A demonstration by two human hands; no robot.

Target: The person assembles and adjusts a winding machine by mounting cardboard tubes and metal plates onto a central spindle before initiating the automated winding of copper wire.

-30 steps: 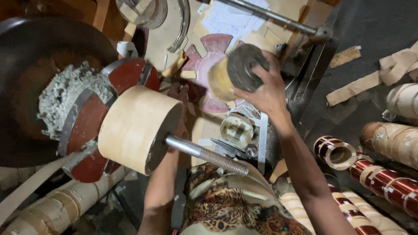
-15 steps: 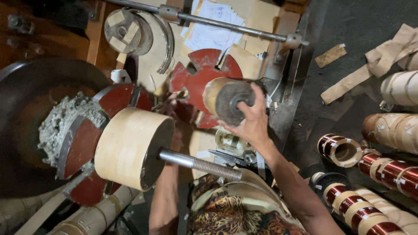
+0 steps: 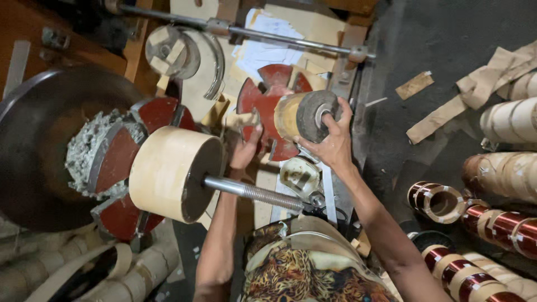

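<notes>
Two hands are at work over a cluttered bench [image 3: 313,39]. Right hand [image 3: 331,142] is wrapped around the dark end face of a short tan cylinder [image 3: 305,116], fingers curled over its rim and thumb beneath; the cylinder sits in front of a red slotted disc [image 3: 263,106] and touches it or lies just against it. Left hand [image 3: 245,150] is raised beside the disc's lower edge, fingers pressed together around a small pale piece [image 3: 241,119]; what that piece is cannot be told.

Near the left forearm, a large cream-coloured roll [image 3: 168,179] sits on a threaded steel rod [image 3: 251,192], backed by a second red disc [image 3: 120,162] and a big dark wheel [image 3: 39,145]. Copper wire coils [image 3: 442,198] lie on the floor to the right, well apart from the hands.

Judged risks: the cylinder is held by one hand only, at its end, so a slack grip could let it tilt and drop onto the small round fitting [image 3: 299,176] below. The left fingers sit close to the disc's slot edges and could be nipped if it turns. The left forearm passes beside the rod, where a sleeve or skin could snag.
</notes>
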